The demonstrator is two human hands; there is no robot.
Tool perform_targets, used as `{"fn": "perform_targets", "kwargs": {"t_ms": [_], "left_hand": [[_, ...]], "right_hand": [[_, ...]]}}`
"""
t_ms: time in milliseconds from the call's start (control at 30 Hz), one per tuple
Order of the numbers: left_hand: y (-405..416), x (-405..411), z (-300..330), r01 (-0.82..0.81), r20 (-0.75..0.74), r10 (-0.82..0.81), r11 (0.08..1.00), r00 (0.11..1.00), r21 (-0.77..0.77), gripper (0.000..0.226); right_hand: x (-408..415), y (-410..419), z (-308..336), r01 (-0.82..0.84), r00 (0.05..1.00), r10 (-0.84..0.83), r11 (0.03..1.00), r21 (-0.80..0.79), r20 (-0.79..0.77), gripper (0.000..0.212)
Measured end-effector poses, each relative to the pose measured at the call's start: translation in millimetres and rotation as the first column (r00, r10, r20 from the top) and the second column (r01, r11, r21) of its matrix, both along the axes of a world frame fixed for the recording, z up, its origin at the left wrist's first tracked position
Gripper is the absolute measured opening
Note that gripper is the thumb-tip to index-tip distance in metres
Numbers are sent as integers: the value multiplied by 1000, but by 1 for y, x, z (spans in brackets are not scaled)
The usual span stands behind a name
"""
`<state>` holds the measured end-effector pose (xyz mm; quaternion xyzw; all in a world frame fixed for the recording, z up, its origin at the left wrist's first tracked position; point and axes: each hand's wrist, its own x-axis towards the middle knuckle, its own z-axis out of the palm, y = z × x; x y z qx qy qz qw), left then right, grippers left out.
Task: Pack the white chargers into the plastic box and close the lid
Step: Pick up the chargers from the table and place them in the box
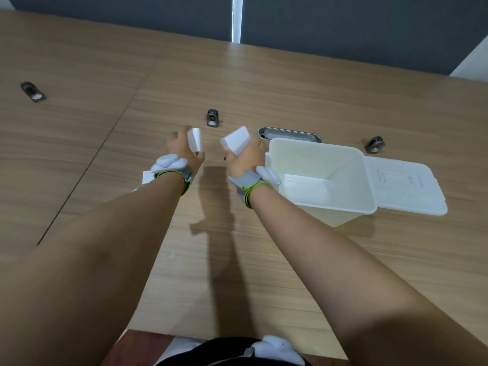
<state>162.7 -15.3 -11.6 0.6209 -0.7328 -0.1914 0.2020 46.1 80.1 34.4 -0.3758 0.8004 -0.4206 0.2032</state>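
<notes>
My left hand (pixel 182 149) grips a white charger (pixel 195 140), held above the table left of centre. My right hand (pixel 244 157) grips a second white charger (pixel 235 140), just left of the plastic box. The white plastic box (pixel 365 180) stands open on the table at the right, with at least one white charger (pixel 307 190) lying on its floor. Its lid (pixel 406 188) hangs open, lying flat to the right of the box. Another white charger (pixel 146 177) peeks out on the table beneath my left wrist.
The wooden table (pixel 264 83) carries three small metal fittings (pixel 212 118) (pixel 33 91) (pixel 374 145) and an oval metal cable slot (pixel 289 134) just behind the box. Both wrists wear grey bands with white modules. A dark wall runs along the far edge.
</notes>
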Motion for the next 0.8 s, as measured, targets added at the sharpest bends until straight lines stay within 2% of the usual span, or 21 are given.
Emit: {"fn": "perform_targets", "kwargs": {"t_ms": [100, 200, 367, 467, 567, 667, 800], "left_hand": [[7, -20, 14, 7, -52, -9, 999, 999, -45, 61], [18, -45, 25, 56, -94, -64, 995, 994, -83, 60], [53, -105, 45, 180, -200, -220, 963, 955, -201, 59], [72, -126, 47, 295, -199, -328, 939, 924, -178, 58], [89, -153, 41, 437, -125, -451, 891, 884, -125, 60], [98, -176, 31, 555, 44, -556, 831, 830, 17, 67], [99, -197, 11, 538, 267, -591, 806, 761, 248, 74]], "right_hand": [[-35, 5, 17, -42, 998, 38, 996, -81, -55, 57], [-79, 16, 24, -83, 989, 72, 992, -90, -126, 59], [-165, 51, 17, -114, 951, 137, 989, 96, -276, 61], [-192, 67, 7, -190, 914, 269, 945, 267, -304, 61], [-216, 83, 2, -257, 879, 389, 874, 412, -275, 62], [-228, 90, -9, -285, 856, 461, 798, 531, -235, 62], [-232, 84, -25, -290, 828, 525, 699, 653, -195, 52]]}}
